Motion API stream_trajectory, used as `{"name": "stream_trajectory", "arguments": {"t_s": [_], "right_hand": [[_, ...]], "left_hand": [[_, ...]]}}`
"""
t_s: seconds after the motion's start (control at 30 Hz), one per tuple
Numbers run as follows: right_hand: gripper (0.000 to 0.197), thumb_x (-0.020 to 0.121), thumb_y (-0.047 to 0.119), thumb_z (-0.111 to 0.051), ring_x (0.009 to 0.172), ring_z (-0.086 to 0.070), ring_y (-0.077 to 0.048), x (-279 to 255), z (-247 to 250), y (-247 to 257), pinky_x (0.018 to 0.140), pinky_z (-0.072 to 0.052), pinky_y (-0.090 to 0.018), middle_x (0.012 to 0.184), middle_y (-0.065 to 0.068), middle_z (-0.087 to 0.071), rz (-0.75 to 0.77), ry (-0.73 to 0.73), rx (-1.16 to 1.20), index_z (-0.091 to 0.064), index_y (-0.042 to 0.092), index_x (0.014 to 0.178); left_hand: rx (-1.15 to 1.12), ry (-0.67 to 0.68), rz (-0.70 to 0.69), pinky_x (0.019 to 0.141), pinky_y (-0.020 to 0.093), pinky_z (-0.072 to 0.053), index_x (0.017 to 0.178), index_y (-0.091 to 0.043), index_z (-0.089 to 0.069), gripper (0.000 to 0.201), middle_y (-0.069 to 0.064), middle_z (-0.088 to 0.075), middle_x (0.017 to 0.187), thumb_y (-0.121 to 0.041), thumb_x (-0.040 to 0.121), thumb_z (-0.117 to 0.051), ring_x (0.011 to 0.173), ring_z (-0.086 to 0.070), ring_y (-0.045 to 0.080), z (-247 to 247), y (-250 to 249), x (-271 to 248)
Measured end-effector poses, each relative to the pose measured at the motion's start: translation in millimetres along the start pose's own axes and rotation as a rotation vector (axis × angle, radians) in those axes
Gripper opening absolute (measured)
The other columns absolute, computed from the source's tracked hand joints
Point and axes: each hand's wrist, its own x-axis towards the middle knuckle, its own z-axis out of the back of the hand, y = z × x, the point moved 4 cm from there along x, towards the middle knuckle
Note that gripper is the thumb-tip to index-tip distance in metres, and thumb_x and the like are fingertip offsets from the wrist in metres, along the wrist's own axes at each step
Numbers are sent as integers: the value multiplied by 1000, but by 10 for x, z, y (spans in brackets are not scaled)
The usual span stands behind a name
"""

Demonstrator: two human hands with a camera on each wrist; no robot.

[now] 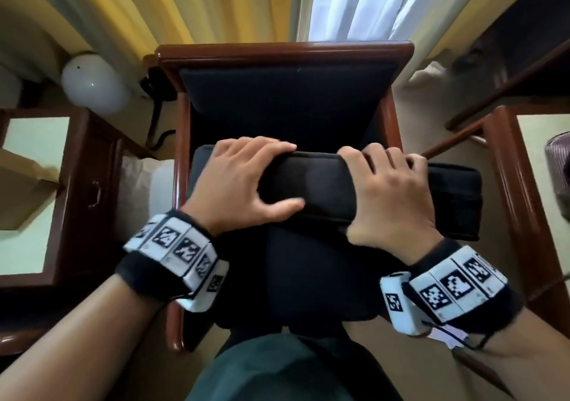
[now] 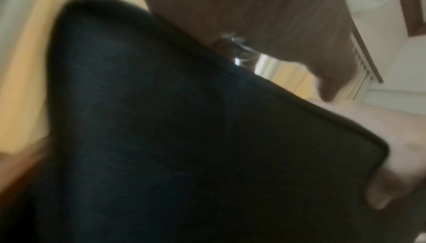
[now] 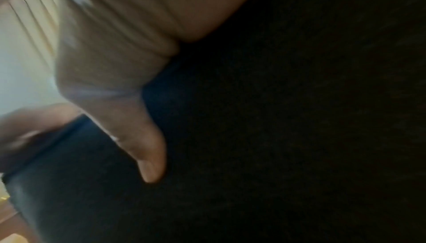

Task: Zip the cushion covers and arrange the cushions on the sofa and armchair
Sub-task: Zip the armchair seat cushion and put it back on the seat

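Note:
A thick dark navy cushion stands on edge over the seat of a wooden armchair. My left hand grips its upper edge at the left, fingers over the far side and thumb on the near face. My right hand grips the same edge further right, its fingers curled over the top. The cushion fills the blurred left wrist view, with the left thumb on its rim. In the right wrist view my right thumb presses into the cushion. No zipper shows.
The armchair has dark padding on its back and red-brown arms. A wooden side table stands at the left, with a white round lamp behind it. Another wooden table is at the right. Yellow and white curtains hang behind.

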Motion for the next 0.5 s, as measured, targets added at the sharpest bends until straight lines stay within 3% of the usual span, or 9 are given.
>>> {"name": "stream_trajectory", "arguments": {"t_s": [0.07, 0.13, 0.23, 0.3, 0.4, 0.5], "right_hand": [[96, 40, 41, -78, 94, -54, -32, -92, -46, -155, 87, -34, -45, 108, -5, -57, -5, -28, 24, -51, 20, 130], [93, 39, 39, -78, 94, -54, -30, -165, -82, -186, 88, -33, -44, 106, -4, -59, -22, -54, 53, -55, 19, 127], [84, 38, 34, -74, 89, -56, -28, -193, -99, -156, 87, -32, -40, 99, -1, -61, -52, -130, 101, -60, 19, 119], [78, 38, 31, -74, 86, -57, -27, -172, -89, -176, 85, -31, -38, 93, 1, -62, -49, -142, 154, -62, 20, 115], [74, 38, 27, -75, 86, -62, -27, -196, 15, -271, 84, -33, -38, 92, 3, -65, -35, -162, 261, -63, 21, 111], [76, 35, 32, -75, 89, -65, -27, -278, 239, -420, 86, -40, -42, 96, 2, -70, -43, -258, 439, -65, 19, 109]], "left_hand": [[92, 69, -4, 99, 42, -36, 140, -25, -48, 101, -2, -57, 133, -79, 56, -61, 121, -53, 21, 74, 262, -174], [37, 125, 81, 96, 41, -37, 141, -23, -43, 112, -2, -54, 133, -75, 44, -67, 120, -52, 22, 99, 506, -331], [-181, 70, 253, 85, 27, -38, 131, -18, -47, 106, -11, -53, 117, -67, 40, -70, 101, -51, 7, 81, 608, -454], [-187, -4, 301, 77, 30, -42, 123, -17, -51, 98, -12, -56, 104, -67, 40, -69, 88, -53, 8, 91, 540, -480], [-192, -39, 214, 69, 38, -53, 112, -14, -54, 88, -8, -60, 91, -64, 43, -70, 78, -65, 21, 205, 334, -451], [-255, -185, 129, 70, 40, -56, 111, -12, -57, 83, -6, -64, 92, -58, 45, -78, 79, -67, 19, 560, 57, -457]]}}
